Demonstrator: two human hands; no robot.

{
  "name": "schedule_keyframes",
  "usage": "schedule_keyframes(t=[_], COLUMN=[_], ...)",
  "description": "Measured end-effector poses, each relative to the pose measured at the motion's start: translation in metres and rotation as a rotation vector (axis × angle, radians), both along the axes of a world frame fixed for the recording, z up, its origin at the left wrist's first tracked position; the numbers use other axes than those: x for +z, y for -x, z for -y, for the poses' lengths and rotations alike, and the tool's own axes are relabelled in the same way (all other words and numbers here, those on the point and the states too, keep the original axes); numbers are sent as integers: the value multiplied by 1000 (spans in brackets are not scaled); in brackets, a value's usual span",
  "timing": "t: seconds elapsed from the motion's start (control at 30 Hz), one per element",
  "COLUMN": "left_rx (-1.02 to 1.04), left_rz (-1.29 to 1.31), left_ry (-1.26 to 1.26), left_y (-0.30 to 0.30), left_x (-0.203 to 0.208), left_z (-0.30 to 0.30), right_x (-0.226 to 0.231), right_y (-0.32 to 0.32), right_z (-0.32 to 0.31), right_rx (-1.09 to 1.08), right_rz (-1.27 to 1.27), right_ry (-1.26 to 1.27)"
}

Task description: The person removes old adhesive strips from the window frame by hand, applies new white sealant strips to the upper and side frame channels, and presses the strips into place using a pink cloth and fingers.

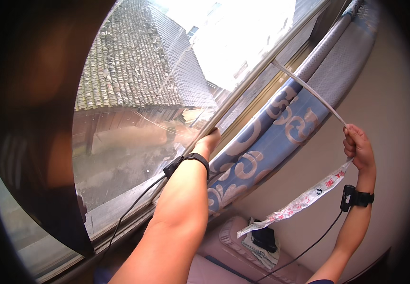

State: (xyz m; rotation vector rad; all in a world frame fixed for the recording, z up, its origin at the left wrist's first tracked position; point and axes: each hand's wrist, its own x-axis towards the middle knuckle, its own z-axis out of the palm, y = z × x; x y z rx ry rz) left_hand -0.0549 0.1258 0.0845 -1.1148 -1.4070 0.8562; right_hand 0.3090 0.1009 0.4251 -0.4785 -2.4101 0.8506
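Note:
My left hand [210, 141] is at the metal edge of the window sash [235, 97]; its fingers are mostly hidden, so I cannot tell how they sit on it. To the right, my right hand [359, 147] is closed on a printed plastic strip [304, 201], white with red marks. Above that fist the strip runs narrow and taut, up to the left across the blue-and-grey patterned curtain [271, 137] to the window edge. Below the fist its wider, crumpled tail hangs down to the left. The curtain is gathered in a long slanting bundle between my hands.
A tiled roof [124, 61] shows through the glass. Dark cloth or panel [34, 118] fills the left side. Below the curtain stands a pinkish padded piece of furniture [224, 241] with a black item [264, 239] on it. Cables trail from the black bands on both wrists.

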Motion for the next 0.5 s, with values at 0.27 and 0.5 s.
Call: schedule_keyframes(t=[0.27, 0.5], left_rx=[2, 56], left_rz=[-45, 1], left_ry=[39, 54], left_y=[10, 11], left_x=[-10, -16], left_z=[-23, -34], right_x=[-1, -6], right_y=[-11, -22], right_z=[-8, -17], right_rx=[-9, -31], right_rz=[-27, -37], right_ry=[6, 24])
